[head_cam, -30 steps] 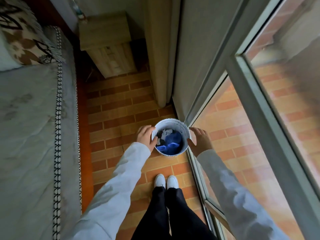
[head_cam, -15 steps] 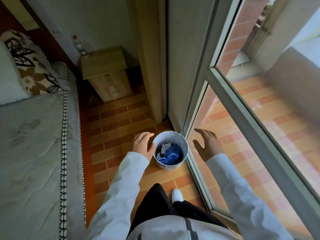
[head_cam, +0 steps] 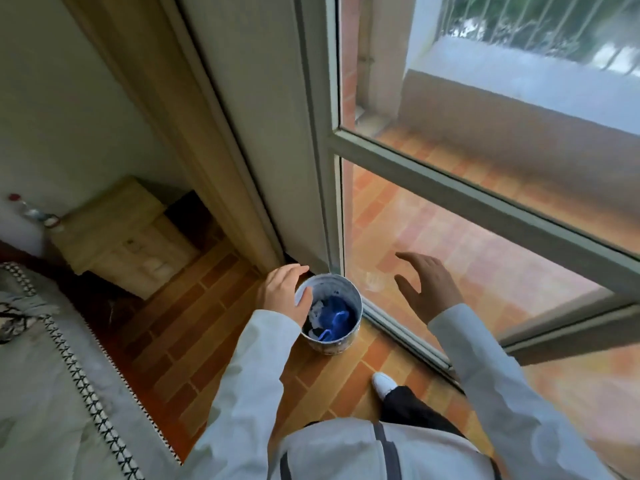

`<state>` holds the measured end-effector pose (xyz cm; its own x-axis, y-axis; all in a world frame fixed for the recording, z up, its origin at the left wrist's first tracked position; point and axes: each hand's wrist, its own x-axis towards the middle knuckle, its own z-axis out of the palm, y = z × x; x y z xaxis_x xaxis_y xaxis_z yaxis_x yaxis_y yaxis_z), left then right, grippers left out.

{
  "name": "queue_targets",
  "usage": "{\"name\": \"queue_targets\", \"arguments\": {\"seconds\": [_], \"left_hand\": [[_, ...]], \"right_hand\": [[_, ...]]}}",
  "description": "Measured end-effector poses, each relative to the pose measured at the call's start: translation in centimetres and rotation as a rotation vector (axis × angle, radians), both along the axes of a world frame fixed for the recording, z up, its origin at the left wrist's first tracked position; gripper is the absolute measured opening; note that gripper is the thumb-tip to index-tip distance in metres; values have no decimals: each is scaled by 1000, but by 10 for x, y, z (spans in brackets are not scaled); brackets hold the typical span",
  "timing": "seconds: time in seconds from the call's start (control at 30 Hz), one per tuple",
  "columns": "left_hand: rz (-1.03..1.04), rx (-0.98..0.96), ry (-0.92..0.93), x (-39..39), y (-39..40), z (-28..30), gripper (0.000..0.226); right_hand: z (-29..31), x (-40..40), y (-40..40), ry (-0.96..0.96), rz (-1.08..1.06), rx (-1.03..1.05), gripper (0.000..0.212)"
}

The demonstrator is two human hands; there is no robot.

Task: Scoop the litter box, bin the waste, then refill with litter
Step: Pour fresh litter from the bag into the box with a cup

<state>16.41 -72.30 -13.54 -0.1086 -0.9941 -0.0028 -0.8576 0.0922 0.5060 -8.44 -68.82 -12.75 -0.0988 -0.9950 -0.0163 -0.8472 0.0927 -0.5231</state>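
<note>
1. A small white bin point(head_cam: 349, 299) is seen on the brick-pattern floor point(head_cam: 194, 327), just beside the door track point(head_cam: 398, 327).
2. The bin is held by neither hand; it stands upright, with blue stuff point(head_cam: 336, 318) and pale scraps point(head_cam: 316, 311) seen inside.
3. The left hand point(head_cam: 285, 292) is placed at the bin's left rim. Its fingers point(head_cam: 298, 271) are curled loosely and spread, not clamped; the thumb is laid over or against the rim, though actual contact cannot be told.
4. The right hand point(head_cam: 426, 289) is held in the air to the right of the bin, well apart from it, over the door glass point(head_cam: 467, 244). Its fingers point(head_cam: 408, 258) are spread open and nothing is gripped.
5. The bin lies between the two hands, nearer the left fingers.
6. Beyond the left fingers, the door frame point(head_cam: 311, 168) and a wall corner are seen.
7. Far left of the left fingers, a wooden nightstand point(head_cam: 124, 233) is seen, with a bottle point(head_cam: 31, 213) on its top edge.
8. Below and left of the left hand, a bed point(head_cam: 45, 375) with black stitched trim is seen.
9. Both arms are in pale sleeves point(head_cam: 242, 393); a white shoe point(head_cam: 382, 382) is seen on the floor below the bin.
10. Much of the frame is motion-blurred; the bin contents cannot be named.
</note>
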Motion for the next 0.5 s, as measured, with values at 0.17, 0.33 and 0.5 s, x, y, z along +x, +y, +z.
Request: {"name": "queue_targets", "arguments": {"seconds": [0.17,0.33,0.5], "left_hand": [[-229,-51,36,12,11,9,33],[-480,-68,76,0,25,13,31],[-723,-42,99,-33,44,16,32]], "right_hand": [[3,21,68,-40,-230,4,42],[12,29,143,-38,-468,-7,42],[19,26,208,-13,-698,-32,43]]}}
